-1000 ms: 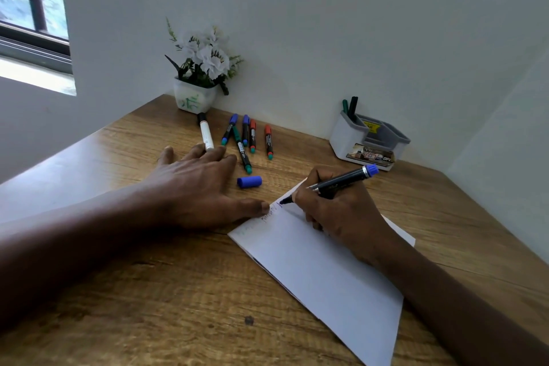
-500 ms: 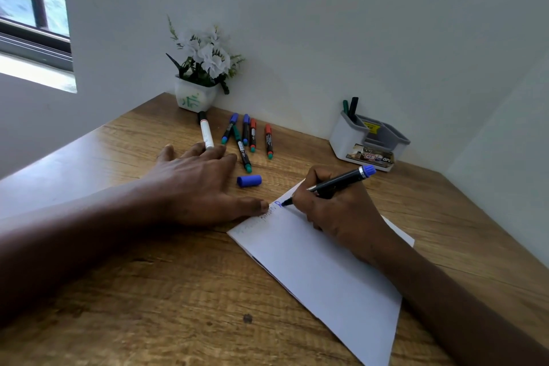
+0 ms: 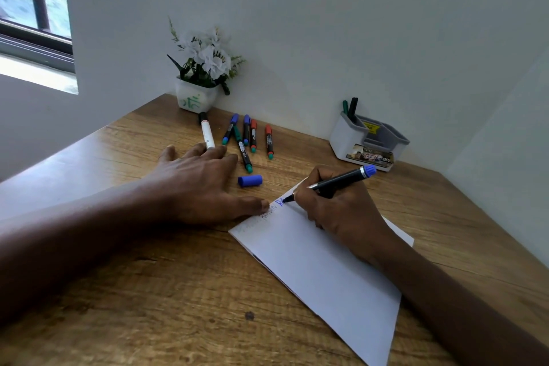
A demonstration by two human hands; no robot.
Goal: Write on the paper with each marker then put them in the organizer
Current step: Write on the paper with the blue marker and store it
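My right hand [image 3: 341, 211] grips a black marker with a blue end [image 3: 341, 180], its tip touching the top edge of the white paper [image 3: 320, 270], where blue letters follow faint earlier writing. My left hand [image 3: 196, 184] lies flat on the table, fingers spread, thumb tip pressing the paper's upper left corner. The marker's blue cap [image 3: 250, 180] lies loose on the wood between my hands. Several capped markers [image 3: 248, 140] lie further back: blue, green and red ones, plus a white one [image 3: 206, 134]. The grey-white organizer [image 3: 368, 141] at the back right holds two markers.
A white pot of white flowers [image 3: 199, 80] stands against the wall at the back left. The wooden table [image 3: 148, 291] fits into a corner, with walls behind and to the right. A window is at the upper left.
My right hand has drawn blue strokes at the paper's top edge, the tip shifting slightly right. My left hand stays flat on the paper's corner.
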